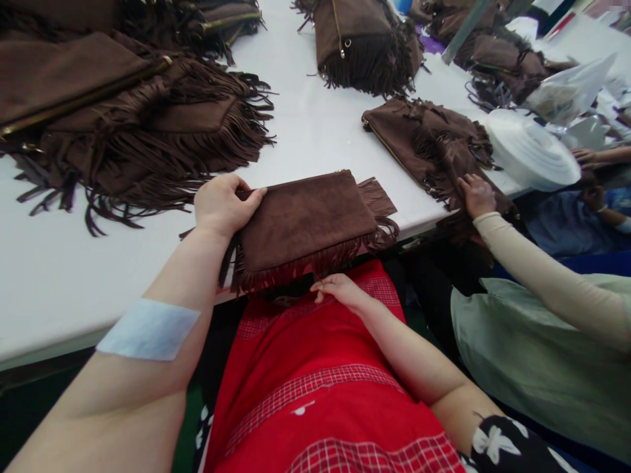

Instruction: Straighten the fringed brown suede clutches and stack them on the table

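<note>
A brown suede-like fringed pouch (305, 220) lies at the table's front edge, its fringed lower side hanging over my lap. My left hand (224, 203) is closed on the pouch's upper left corner, thumb on top of the brown face and the other fingers partly hidden behind. Just below the hanging fringe is my right hand (340, 289), over the red apron (315, 355). Its fingertips are pinched together; whatever they hold, if anything, is too small to make out. A loose tassel of fringe (377, 196) sticks out at the pouch's right end.
Brown fringed bags (197, 125) are piled on the white table (305, 125) at left, with another stack (365, 39) at the back. On the right, a co-worker's hand (477, 196) rests on a fringed bag (419, 141), beside a white roll of tape or ribbon (532, 148).
</note>
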The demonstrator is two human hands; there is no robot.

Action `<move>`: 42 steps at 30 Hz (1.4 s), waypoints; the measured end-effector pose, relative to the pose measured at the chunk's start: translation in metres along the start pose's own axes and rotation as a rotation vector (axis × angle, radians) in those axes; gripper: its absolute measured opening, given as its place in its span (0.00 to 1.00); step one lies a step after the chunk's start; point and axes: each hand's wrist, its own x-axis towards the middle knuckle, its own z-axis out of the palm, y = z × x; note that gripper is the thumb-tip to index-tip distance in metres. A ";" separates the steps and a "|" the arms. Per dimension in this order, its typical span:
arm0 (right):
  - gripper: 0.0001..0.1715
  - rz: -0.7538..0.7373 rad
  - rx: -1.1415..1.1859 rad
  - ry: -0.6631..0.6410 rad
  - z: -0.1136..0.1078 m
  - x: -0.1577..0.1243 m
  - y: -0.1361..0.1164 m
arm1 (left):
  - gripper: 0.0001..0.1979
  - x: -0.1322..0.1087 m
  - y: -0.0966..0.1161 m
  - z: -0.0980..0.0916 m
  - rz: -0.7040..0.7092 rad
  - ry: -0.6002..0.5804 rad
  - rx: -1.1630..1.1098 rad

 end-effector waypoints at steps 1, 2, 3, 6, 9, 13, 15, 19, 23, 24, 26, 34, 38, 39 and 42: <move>0.12 0.039 -0.019 0.032 -0.002 -0.001 0.005 | 0.21 0.000 0.000 0.000 0.006 0.004 -0.003; 0.12 0.057 -0.021 0.091 -0.004 -0.003 0.007 | 0.21 -0.001 0.001 -0.001 0.011 0.006 -0.002; 0.13 0.041 -0.002 0.176 -0.005 -0.004 0.007 | 0.20 -0.001 0.001 -0.001 0.014 0.007 0.002; 0.13 -0.179 0.153 0.438 -0.008 -0.011 -0.012 | 0.20 -0.002 0.001 -0.002 0.021 0.009 0.002; 0.11 -0.306 0.352 0.450 -0.003 -0.021 -0.041 | 0.19 -0.003 0.001 -0.003 0.043 0.032 -0.013; 0.13 -0.229 0.519 0.246 0.017 -0.027 -0.062 | 0.18 -0.004 -0.002 -0.004 0.118 0.018 -0.052; 0.14 -0.250 0.527 0.190 0.025 -0.023 -0.065 | 0.19 -0.004 -0.002 -0.005 0.146 0.004 -0.066; 0.15 -0.200 0.525 0.227 0.034 -0.013 -0.064 | 0.20 -0.003 -0.003 -0.006 0.127 -0.013 -0.058; 0.16 -0.140 0.369 0.204 0.036 -0.010 -0.051 | 0.20 -0.002 -0.004 -0.004 0.108 -0.018 -0.043; 0.16 -0.152 0.329 0.203 0.035 -0.011 -0.046 | 0.20 -0.001 -0.004 -0.003 0.108 -0.016 -0.038; 0.15 -0.145 0.276 0.213 0.033 -0.014 -0.033 | 0.20 0.000 -0.005 -0.001 0.109 -0.012 -0.031; 0.11 -0.084 -0.234 0.106 0.027 -0.037 0.011 | 0.21 0.001 -0.005 0.002 0.100 0.004 -0.039; 0.14 -0.317 0.008 0.408 0.022 -0.033 -0.009 | 0.20 -0.001 -0.004 0.001 0.100 0.007 -0.057; 0.16 -0.374 0.073 0.450 0.022 -0.030 -0.018 | 0.20 -0.001 -0.004 0.000 0.101 0.009 -0.065; 0.15 -0.413 0.260 0.442 0.029 -0.023 -0.045 | 0.20 -0.002 -0.004 -0.001 0.102 0.004 -0.083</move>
